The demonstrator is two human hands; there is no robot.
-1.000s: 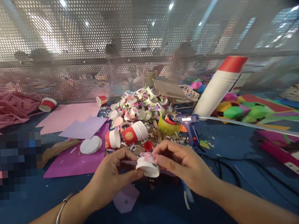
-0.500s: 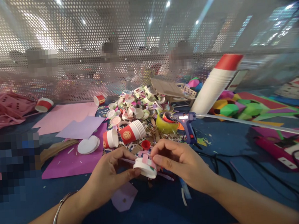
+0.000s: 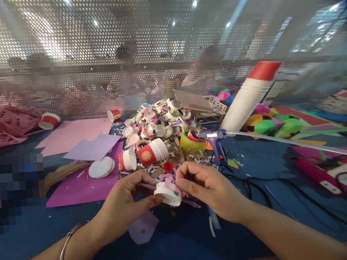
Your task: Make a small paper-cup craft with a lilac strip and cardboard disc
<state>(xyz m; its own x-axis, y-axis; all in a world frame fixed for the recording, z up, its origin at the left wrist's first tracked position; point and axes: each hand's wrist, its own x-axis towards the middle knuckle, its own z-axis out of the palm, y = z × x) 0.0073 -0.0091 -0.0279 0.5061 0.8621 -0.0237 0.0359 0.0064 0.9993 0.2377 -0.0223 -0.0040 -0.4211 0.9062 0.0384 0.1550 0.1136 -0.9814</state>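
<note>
A small round white paper piece (image 3: 168, 195) with pink strips on top is tilted between my hands above the blue table. My left hand (image 3: 131, 200), with a silver bangle at the wrist, pinches its left edge between thumb and fingers. At its right side, my right hand (image 3: 203, 189) has thumb and index pressed together by a pink strip; the fingertips partly hide what they pinch. Just behind the piece lies a small red cup (image 3: 168, 167). A lilac paper shape (image 3: 144, 227) rests below my left hand.
A blue glue gun (image 3: 217, 142) leans at a yellow-green bowl (image 3: 192, 143), its cable running right. Behind are a heap of small paper pieces (image 3: 158, 125) and a tall cup stack (image 3: 248, 97). Red-white cups (image 3: 153, 152) and purple paper (image 3: 76, 188) lie left.
The view has shifted very slightly. Both hands keep nearly the same pose around the white piece.
</note>
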